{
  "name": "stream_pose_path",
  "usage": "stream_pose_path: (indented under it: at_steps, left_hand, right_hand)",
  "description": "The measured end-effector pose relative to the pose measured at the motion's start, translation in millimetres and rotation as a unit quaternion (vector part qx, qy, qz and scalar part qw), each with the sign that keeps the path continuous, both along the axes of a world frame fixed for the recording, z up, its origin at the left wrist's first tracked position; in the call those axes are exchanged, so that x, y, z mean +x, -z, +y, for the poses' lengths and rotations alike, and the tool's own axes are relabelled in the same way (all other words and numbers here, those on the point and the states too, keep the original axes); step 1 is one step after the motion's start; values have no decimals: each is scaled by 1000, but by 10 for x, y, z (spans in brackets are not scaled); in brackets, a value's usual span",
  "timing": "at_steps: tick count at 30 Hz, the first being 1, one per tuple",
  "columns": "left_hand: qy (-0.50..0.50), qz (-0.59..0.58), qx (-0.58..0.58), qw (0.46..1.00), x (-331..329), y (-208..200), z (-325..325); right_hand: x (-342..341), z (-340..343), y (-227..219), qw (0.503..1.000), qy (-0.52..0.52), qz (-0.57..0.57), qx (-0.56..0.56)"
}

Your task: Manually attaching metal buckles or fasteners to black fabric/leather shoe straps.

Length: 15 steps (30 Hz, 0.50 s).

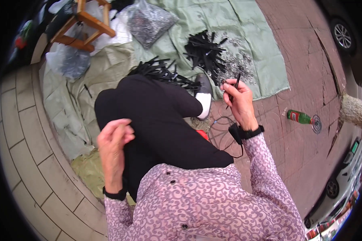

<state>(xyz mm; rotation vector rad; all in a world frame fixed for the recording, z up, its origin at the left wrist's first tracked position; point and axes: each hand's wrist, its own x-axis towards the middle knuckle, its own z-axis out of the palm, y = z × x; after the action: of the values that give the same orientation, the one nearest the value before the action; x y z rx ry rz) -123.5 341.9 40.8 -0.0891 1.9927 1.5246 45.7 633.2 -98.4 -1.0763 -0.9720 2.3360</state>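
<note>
My right hand (240, 98), raised beside my shoe, pinches a short black strap (238, 82). A small ring-like piece (223, 81) shows at the fingertips; its details are too small to tell. Over my left thigh, my left hand (114, 138) has its fingers curled together. Whatever they may hold is hidden. Beyond my shoe (204, 86) lies a heap of black straps (205, 50), with many small shiny metal pieces (239, 64) scattered to its right. Another bunch of black straps (159, 70) lies past my knee.
A green sheet (265, 52) covers the ground ahead. On it rest a clear bag of dark metal pieces (149, 26), another plastic bag (72, 60) and a wooden stool (94, 26). To the right, a green bottle (298, 117) lies by a spiral coil (316, 123), near a tree trunk (353, 111).
</note>
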Motion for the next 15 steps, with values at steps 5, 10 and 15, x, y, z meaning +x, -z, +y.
stream_pose_path:
  at_steps: [5, 10, 15]
  left_hand:
    - [117, -80, 118, 983, 295, -164, 282]
    - [155, -149, 198, 956, 415, -366, 241]
    - [156, -190, 270, 931, 434, -360, -21]
  right_hand:
    - [-138, -523, -989, 988, -135, 71, 38]
    - [-166, -875, -1443, 940, -244, 133, 201]
    - [-247, -1083, -1523, 915, -334, 132, 185]
